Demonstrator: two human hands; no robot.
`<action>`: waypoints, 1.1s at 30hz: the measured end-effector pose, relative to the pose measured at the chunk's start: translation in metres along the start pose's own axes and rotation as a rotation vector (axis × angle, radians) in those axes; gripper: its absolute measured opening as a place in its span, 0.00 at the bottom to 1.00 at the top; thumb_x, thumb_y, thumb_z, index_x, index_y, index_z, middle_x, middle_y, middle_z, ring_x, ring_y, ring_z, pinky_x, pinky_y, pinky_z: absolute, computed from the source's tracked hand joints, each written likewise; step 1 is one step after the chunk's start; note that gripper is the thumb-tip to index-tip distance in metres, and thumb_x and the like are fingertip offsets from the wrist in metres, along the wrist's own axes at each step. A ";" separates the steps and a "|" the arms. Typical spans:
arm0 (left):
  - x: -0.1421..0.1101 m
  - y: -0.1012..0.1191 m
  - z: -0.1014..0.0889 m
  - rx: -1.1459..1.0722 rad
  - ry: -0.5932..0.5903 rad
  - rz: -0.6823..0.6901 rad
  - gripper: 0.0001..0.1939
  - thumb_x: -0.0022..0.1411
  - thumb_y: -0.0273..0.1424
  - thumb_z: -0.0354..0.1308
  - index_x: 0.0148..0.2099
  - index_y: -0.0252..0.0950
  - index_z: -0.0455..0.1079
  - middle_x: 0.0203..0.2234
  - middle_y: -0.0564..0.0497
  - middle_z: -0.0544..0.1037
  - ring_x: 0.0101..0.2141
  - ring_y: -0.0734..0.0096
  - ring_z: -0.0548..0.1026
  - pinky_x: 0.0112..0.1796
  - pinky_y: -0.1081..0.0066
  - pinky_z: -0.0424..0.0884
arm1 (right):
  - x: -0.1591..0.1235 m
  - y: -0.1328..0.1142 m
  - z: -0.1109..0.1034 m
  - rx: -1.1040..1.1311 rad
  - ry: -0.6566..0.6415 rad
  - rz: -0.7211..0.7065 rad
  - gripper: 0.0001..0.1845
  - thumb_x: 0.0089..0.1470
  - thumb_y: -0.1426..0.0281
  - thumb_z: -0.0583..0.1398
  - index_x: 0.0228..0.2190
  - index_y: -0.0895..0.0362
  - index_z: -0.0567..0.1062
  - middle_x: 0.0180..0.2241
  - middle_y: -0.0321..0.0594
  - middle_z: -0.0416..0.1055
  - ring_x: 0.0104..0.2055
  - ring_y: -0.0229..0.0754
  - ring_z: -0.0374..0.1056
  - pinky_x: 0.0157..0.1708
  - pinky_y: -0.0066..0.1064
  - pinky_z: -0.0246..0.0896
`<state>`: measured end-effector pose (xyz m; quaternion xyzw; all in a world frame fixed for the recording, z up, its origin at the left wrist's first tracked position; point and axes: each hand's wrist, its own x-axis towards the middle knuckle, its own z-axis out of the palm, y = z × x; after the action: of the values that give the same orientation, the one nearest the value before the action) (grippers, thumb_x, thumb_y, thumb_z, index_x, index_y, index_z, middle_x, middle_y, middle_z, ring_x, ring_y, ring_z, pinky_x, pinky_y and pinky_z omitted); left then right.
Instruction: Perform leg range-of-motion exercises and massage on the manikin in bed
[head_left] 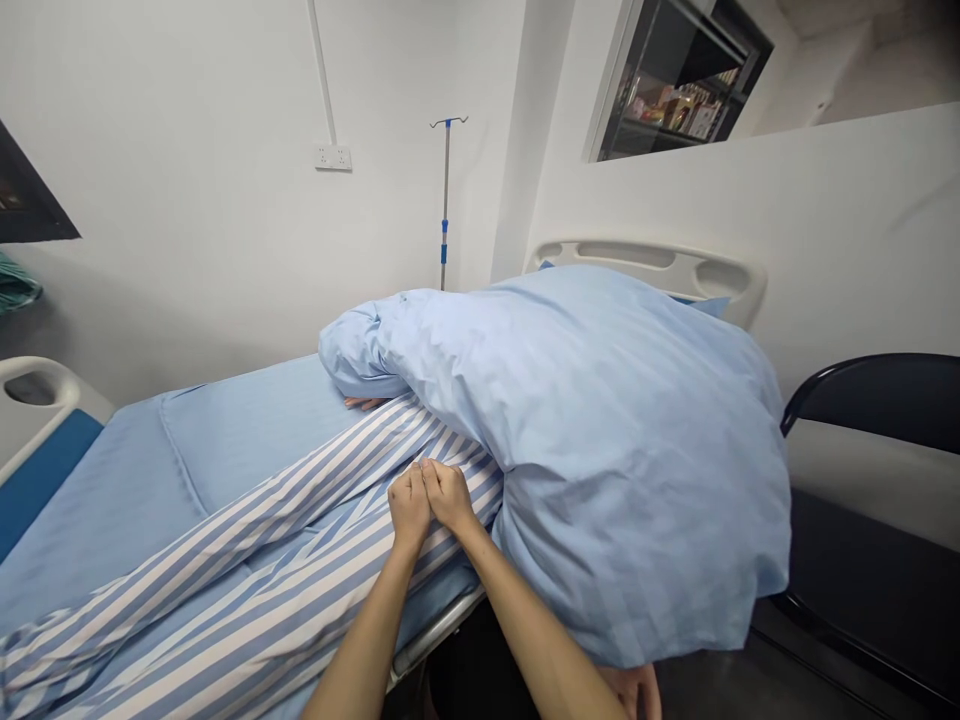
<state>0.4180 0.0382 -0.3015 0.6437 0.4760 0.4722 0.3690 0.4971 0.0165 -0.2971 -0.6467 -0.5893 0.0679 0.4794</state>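
Note:
My left hand and my right hand are closed side by side, their thumb sides touching. Both rest over the upper leg of the blue-and-white striped trousers, worn by a person or manikin lying on the bed. My fingers curl under, so whatever they may grip is hidden. Just beyond my hands, a light blue quilt is heaped over the upper body. A hand of the lying figure shows under the quilt's left end.
The bed's blue sheet stretches left to the footboard. Behind the quilt rises a cream headboard. A drip stand is by the wall. At right is a black folding chair. A metal bed rail runs along the near edge.

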 end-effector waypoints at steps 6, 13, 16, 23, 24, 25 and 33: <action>0.009 0.017 0.012 -0.158 -0.027 -0.050 0.21 0.58 0.41 0.44 0.16 0.38 0.52 0.12 0.57 0.58 0.18 0.77 0.56 0.22 0.73 0.52 | 0.001 0.007 0.001 0.269 0.101 0.055 0.23 0.59 0.60 0.45 0.17 0.56 0.61 0.16 0.35 0.60 0.20 0.35 0.55 0.23 0.27 0.46; 0.009 0.021 0.023 -0.203 0.023 -0.103 0.24 0.62 0.42 0.38 0.16 0.39 0.50 0.11 0.56 0.58 0.17 0.76 0.58 0.24 0.73 0.56 | 0.002 0.012 0.002 0.363 0.149 0.122 0.24 0.59 0.58 0.44 0.16 0.56 0.59 0.16 0.34 0.60 0.20 0.35 0.54 0.22 0.27 0.48; 0.006 0.010 0.023 -0.048 0.021 -0.044 0.23 0.62 0.40 0.39 0.17 0.38 0.57 0.13 0.53 0.65 0.19 0.74 0.62 0.25 0.72 0.56 | 0.003 0.011 0.002 0.315 0.151 0.112 0.24 0.59 0.58 0.45 0.16 0.56 0.60 0.16 0.35 0.62 0.20 0.35 0.54 0.22 0.28 0.47; 0.006 0.006 0.023 -0.067 0.029 -0.045 0.23 0.63 0.40 0.37 0.25 0.36 0.67 0.22 0.47 0.74 0.26 0.69 0.70 0.29 0.71 0.61 | 0.022 0.002 -0.017 -0.003 -0.065 -0.051 0.22 0.58 0.61 0.47 0.19 0.56 0.68 0.18 0.39 0.68 0.21 0.36 0.58 0.24 0.28 0.45; 0.006 0.006 0.023 -0.063 0.027 -0.046 0.24 0.63 0.40 0.37 0.25 0.36 0.68 0.22 0.47 0.75 0.26 0.68 0.70 0.28 0.71 0.61 | 0.023 0.003 -0.017 -0.003 -0.065 -0.051 0.22 0.58 0.62 0.47 0.18 0.56 0.68 0.18 0.39 0.68 0.21 0.36 0.58 0.24 0.28 0.45; 0.005 0.006 0.023 -0.056 0.023 -0.046 0.24 0.63 0.41 0.37 0.25 0.36 0.68 0.22 0.47 0.75 0.25 0.69 0.70 0.28 0.71 0.61 | 0.023 0.005 -0.017 0.016 -0.051 -0.041 0.23 0.59 0.62 0.46 0.18 0.57 0.68 0.18 0.38 0.67 0.20 0.36 0.58 0.23 0.28 0.45; 0.014 0.022 0.029 -0.139 -0.015 -0.091 0.24 0.61 0.42 0.40 0.16 0.38 0.57 0.12 0.54 0.65 0.18 0.74 0.62 0.24 0.72 0.57 | 0.017 0.022 -0.007 0.240 0.104 0.070 0.24 0.59 0.60 0.45 0.15 0.56 0.62 0.15 0.36 0.61 0.20 0.36 0.55 0.22 0.28 0.47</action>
<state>0.4532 0.0452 -0.2858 0.5976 0.4680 0.4820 0.4377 0.5214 0.0300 -0.3008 -0.6076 -0.5286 0.1208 0.5803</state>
